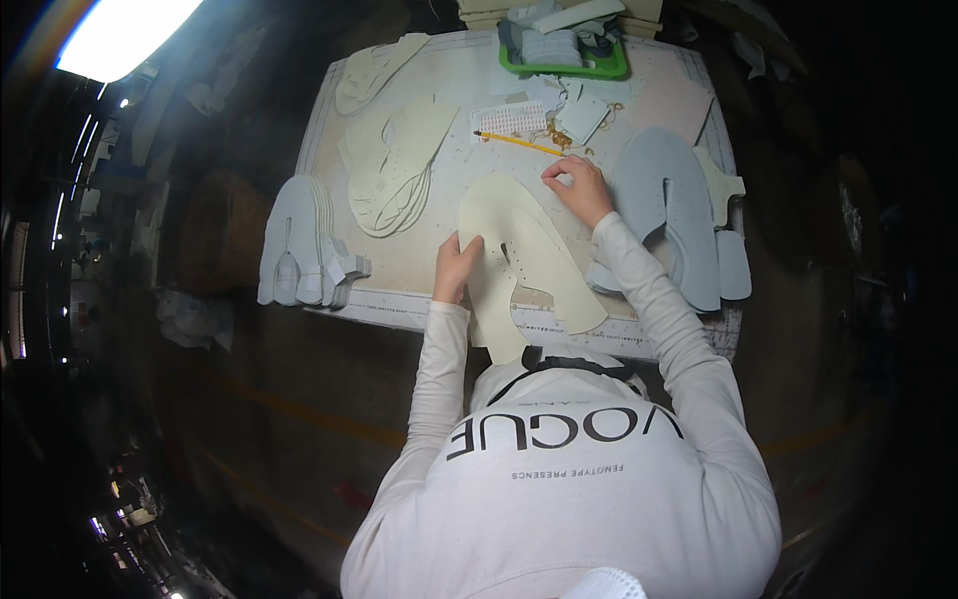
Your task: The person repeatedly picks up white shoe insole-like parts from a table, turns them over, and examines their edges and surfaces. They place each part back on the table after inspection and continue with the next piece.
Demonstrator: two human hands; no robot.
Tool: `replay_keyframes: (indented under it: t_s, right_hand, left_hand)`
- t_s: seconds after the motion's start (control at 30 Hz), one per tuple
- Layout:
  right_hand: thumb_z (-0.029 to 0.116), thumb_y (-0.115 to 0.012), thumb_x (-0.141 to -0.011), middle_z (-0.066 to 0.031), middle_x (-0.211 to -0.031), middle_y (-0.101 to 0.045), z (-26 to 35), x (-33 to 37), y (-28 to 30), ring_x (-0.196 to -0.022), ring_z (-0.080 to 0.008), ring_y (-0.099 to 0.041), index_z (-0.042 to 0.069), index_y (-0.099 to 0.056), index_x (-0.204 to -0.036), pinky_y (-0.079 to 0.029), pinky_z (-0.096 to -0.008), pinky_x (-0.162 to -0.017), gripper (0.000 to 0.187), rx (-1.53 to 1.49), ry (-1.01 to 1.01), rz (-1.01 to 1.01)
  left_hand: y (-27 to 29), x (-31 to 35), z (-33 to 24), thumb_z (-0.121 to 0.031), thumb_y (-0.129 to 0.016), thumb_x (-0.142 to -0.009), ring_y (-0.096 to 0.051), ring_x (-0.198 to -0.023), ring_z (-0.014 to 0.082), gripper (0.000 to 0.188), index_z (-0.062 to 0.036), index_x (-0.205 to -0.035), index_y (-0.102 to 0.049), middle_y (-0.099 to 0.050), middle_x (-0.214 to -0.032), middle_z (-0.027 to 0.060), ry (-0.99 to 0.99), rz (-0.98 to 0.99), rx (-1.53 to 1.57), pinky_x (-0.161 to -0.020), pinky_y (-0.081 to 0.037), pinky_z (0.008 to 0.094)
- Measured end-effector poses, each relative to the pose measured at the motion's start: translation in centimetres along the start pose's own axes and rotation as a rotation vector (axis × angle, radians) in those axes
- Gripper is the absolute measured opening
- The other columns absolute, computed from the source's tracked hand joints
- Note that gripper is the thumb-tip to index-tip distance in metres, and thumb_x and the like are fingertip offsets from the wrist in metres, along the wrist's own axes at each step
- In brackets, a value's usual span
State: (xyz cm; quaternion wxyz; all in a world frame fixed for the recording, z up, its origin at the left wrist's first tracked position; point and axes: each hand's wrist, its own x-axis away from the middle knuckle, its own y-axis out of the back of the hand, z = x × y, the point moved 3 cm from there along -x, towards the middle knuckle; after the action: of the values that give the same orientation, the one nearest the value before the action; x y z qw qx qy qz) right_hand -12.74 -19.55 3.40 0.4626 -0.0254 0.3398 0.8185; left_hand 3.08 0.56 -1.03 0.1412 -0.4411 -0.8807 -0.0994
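My left hand (456, 270) grips the left edge of a cream, horseshoe-shaped shoe upper piece (491, 210), with its thumb on top. Small punched holes line the slit in its middle, and its two legs point toward me, the left one hanging past the table's front edge. Beyond its right side, my right hand (581, 190) is raised with thumb and forefinger pinched together; whether anything is between them cannot be made out. Just past those fingertips lies a yellow pencil (519, 144), and brown rubber bands (562, 138) are scattered behind it.
Stacked cream uppers (384, 195) lie left of centre, with another cream piece (371, 78) behind. Grey-blue uppers are piled at left (291, 240) and right (689, 220). A green basket (614, 68) of grey pieces stands at the back, near a pink sheet (674, 105).
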Motion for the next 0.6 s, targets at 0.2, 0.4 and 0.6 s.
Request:
replay_keyframes:
  t_s: [0.2,0.4,0.6]
  right_hand:
    - [0.013,-0.07,-0.071,-0.008,-0.083,-0.063,-6.4,-1.9,-3.4,-0.08,-0.0247,-0.061,0.008,-0.069,-0.075,-0.049,-0.0341,-0.075,0.007,0.172,-0.331,0.195]
    - [0.013,-0.069,-0.071,-0.0087,-0.087,-0.064,-6.5,-1.5,-3.4,-0.083,-0.0254,-0.062,0.011,-0.069,-0.073,-0.051,-0.0365,-0.074,0.003,0.308,-0.29,0.111]
    - [0.017,-0.07,-0.072,-0.0068,-0.085,-0.064,-4.9,-1.2,-4.1,-0.074,-0.0215,-0.062,0.007,-0.069,-0.083,-0.05,-0.0326,-0.072,0.015,0.071,-0.203,0.127]
  left_hand:
    - [1.6,-0.6,2.9,-0.02,-0.068,-0.076,-0.064,-0.081,0.0221,0.042,0.0011,-0.111,-0.057,-0.067,-0.093,0.0154,-0.158,-0.296,-0.391,-0.077,-0.048,0.0331]
    - [2.4,1.9,3.5,-0.011,-0.067,-0.079,-0.053,-0.063,0.0061,0.038,-0.0034,-0.115,-0.056,-0.062,-0.076,0.0008,-0.087,-0.306,-0.408,-0.059,-0.045,0.0215]
    - [2.6,2.8,4.2,-0.003,-0.06,-0.081,-0.052,-0.066,0.0048,0.035,-0.0062,-0.116,-0.057,-0.062,-0.082,0.0006,-0.102,-0.265,-0.25,-0.059,-0.042,0.018]
